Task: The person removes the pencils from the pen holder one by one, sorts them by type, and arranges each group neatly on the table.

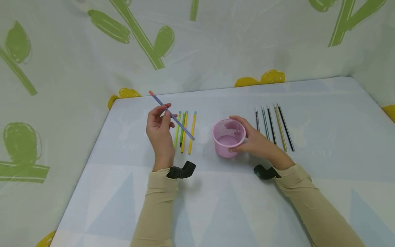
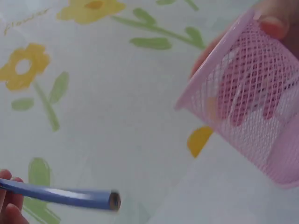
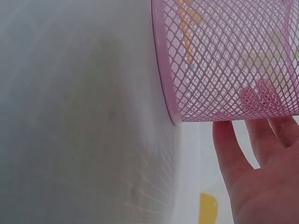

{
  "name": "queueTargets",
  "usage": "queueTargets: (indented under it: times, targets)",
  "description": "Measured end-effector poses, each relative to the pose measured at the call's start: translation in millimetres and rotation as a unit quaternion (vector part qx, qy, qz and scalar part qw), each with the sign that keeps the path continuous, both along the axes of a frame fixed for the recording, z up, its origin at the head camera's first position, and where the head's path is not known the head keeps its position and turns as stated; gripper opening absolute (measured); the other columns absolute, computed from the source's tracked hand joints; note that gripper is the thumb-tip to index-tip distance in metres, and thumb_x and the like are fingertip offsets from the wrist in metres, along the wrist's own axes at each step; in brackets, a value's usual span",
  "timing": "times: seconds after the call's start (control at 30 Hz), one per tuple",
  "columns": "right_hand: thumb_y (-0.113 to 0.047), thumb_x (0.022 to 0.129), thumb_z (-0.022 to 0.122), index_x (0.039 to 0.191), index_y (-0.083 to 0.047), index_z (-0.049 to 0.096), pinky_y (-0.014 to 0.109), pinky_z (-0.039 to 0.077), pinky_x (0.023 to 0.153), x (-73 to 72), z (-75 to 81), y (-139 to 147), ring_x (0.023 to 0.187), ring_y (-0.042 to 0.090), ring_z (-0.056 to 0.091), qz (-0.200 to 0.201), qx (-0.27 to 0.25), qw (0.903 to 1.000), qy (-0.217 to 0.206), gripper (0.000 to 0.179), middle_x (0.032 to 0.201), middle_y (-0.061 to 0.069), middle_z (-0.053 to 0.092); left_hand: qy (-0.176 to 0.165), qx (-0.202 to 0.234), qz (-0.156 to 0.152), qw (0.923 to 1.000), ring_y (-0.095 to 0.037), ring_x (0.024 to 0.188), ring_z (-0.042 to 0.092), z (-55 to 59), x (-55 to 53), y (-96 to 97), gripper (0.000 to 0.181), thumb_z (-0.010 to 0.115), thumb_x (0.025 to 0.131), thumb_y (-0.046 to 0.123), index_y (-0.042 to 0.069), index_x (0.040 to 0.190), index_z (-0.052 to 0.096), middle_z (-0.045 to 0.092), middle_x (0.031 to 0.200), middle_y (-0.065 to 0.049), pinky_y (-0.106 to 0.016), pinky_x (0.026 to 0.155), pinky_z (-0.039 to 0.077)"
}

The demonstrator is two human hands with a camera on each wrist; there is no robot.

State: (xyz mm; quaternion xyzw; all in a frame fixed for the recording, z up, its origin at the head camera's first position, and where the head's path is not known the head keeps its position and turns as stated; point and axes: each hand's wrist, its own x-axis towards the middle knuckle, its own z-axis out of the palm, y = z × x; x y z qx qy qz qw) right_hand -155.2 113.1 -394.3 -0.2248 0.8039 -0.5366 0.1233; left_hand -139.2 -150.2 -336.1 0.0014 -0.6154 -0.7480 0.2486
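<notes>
In the head view my left hand [image 1: 161,128] pinches a blue-purple pencil [image 1: 182,127] between thumb and fingers. The pencil slants down to the right, its orange end up at the far left. The left wrist view shows the other end of this pencil [image 2: 79,198], blunt with the lead visible. My right hand [image 1: 257,142] grips a pink mesh pencil cup [image 1: 221,148], thumb on the near side and fingers round the far side. The cup stands upright, and nothing shows inside it. In the right wrist view, fingers [image 3: 229,149] press against the mesh wall [image 3: 224,70].
Several green and yellow pencils [image 1: 192,133] lie side by side just beyond the left hand. Right of the cup lies a second row of several dark, teal and gold pencils [image 1: 284,125], partly behind the right hand. A patterned curtain-like sheet [image 1: 210,51] borders the table [image 1: 108,178].
</notes>
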Motion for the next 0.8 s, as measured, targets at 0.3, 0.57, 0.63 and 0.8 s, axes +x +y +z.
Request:
queueTargets:
  times: [0.3,0.57,0.63,0.8]
  targets:
    - [-0.021,0.068,0.081,0.142,-0.028,0.022,0.058,0.031,0.100,2.3,-3.9,0.3,0.126,0.028,0.037,-0.011,0.009,0.9999,-0.007,0.094,0.137,0.006,0.039,-0.118,-0.097,0.033,0.9877,-0.014,0.093,0.056,-39.9,-20.3,-30.9,0.020,0.053,0.094,0.021,0.021,0.110,0.065,0.063,0.113,0.003,-0.022,0.075,0.044]
    - [-0.021,0.070,0.080,0.142,-0.027,0.022,0.059,0.031,0.100,0.7,-3.0,2.3,0.126,0.028,0.037,-0.012,0.009,0.9999,-0.005,0.092,0.137,0.006,0.039,-0.241,-0.355,-0.012,0.9033,-0.019,0.108,0.050,-65.6,-28.7,-39.9,0.040,0.044,0.096,0.017,0.031,0.133,0.049,0.053,0.128,-0.004,-0.038,0.089,0.043]
    - [-0.021,0.070,0.080,0.142,-0.025,0.022,0.059,0.032,0.099,0.7,-4.4,3.4,0.125,0.028,0.037,-0.012,0.009,0.9999,-0.005,0.092,0.137,0.007,0.039,-0.241,-0.389,-0.014,0.8890,-0.021,0.116,0.048,-71.1,-29.7,-40.5,0.041,0.042,0.096,0.015,0.027,0.134,0.048,0.052,0.131,-0.005,-0.040,0.095,0.041]
    - [-0.022,0.070,0.080,0.142,-0.027,0.023,0.058,0.032,0.099,1.6,-8.5,8.0,0.126,0.027,0.036,-0.015,0.013,0.9997,-0.012,0.093,0.137,0.006,0.038,-0.223,-0.435,-0.014,0.8725,-0.020,0.127,0.042,-85.6,-32.2,-42.1,0.041,0.040,0.095,0.008,0.018,0.133,0.050,0.049,0.135,-0.005,-0.038,0.103,0.037]
